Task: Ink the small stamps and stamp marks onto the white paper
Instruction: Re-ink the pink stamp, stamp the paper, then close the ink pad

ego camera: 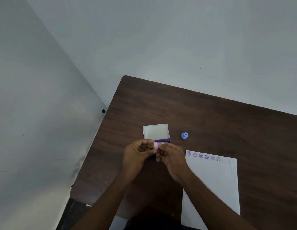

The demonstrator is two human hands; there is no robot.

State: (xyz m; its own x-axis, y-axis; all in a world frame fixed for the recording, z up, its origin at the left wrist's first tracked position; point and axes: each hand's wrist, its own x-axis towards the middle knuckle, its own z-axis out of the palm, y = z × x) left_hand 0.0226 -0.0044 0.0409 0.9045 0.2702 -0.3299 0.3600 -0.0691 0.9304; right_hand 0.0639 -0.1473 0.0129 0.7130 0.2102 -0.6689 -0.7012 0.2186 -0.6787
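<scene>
Pink small stamp pinched between left hand and right hand, both grips curled tight on it, above the brown counter. White paper to the right, purple marks along its top. Blue stamp standing beside an open white box.

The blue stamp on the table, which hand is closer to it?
Right. The right hand is just below-left of the blue stamp; the left hand is farther left.

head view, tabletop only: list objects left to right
left hand → pink stamp held between both hands → right hand → blue stamp → white paper. White box skipped: overlaps the hands.
</scene>
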